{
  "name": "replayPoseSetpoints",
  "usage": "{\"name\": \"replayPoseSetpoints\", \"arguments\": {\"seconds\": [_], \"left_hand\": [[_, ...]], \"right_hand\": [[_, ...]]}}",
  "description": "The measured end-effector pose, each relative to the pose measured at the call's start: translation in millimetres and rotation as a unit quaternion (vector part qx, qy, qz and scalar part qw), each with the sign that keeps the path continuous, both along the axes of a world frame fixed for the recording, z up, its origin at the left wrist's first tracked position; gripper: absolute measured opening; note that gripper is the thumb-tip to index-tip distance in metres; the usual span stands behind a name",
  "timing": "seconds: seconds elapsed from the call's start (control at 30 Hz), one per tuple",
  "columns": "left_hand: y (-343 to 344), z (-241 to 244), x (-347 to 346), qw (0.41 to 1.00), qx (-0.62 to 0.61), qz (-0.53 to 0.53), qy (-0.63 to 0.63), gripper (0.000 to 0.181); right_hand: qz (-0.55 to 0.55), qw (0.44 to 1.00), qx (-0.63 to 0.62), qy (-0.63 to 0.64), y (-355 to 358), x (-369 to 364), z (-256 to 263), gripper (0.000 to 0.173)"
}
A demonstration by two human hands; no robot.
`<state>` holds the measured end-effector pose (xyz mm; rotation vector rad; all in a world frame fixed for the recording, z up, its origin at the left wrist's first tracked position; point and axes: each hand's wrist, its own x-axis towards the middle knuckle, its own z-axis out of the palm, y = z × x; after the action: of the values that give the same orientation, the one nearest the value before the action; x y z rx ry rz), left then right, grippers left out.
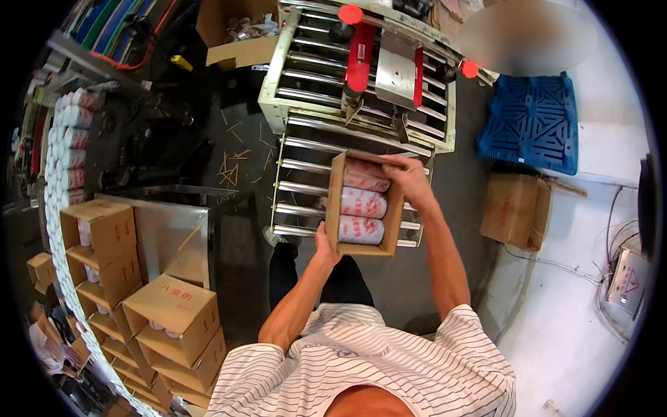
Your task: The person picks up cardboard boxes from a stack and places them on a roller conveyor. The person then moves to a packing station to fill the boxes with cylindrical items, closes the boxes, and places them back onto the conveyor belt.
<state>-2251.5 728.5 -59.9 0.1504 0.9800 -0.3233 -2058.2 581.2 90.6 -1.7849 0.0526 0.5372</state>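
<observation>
Before my body, both hands hold a cardboard box (395, 229) tilted so that its open side faces up towards me. Inside lie several cylindrical packs in white wrap with red print, such as this wrapped pack (361, 230). My left hand (326, 244) grips the box at its lower left side. The fingers of my right hand (409, 174) are on the upper right edge. Beneath the box runs a roller conveyor (299, 186) with metal rollers; a carton sealing machine (359, 57) with red parts stands at its far end.
Stacked cardboard boxes (172, 307) stand at the left, beside a long wall of white cylindrical packs (73, 138). A metal-sided table (172, 234) is nearby. At right are a blue plastic pallet (531, 120) and a cardboard box (508, 208). Thin sticks (229, 169) litter the floor.
</observation>
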Motion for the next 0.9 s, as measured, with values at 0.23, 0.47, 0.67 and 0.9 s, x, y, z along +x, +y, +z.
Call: {"name": "replayPoseSetpoints", "arguments": {"seconds": [0.23,0.47,0.67,0.9], "left_hand": [[39,35,18,0.794,0.444,-0.341,-0.237,0.090],[-4,23,61,0.620,0.652,-0.263,-0.349,0.079],[11,49,88,0.273,0.743,-0.395,-0.466,0.072],[13,69,96,0.216,0.696,-0.501,-0.467,0.100]], "right_hand": [[0.059,0.996,-0.005,0.068,-66,53,-60,0.038],[0.304,0.941,-0.009,-0.147,-52,66,-53,0.031],[0.127,0.920,-0.239,-0.282,-5,34,-91,0.033],[-0.204,0.965,-0.033,0.159,-6,-109,-73,0.070]]}}
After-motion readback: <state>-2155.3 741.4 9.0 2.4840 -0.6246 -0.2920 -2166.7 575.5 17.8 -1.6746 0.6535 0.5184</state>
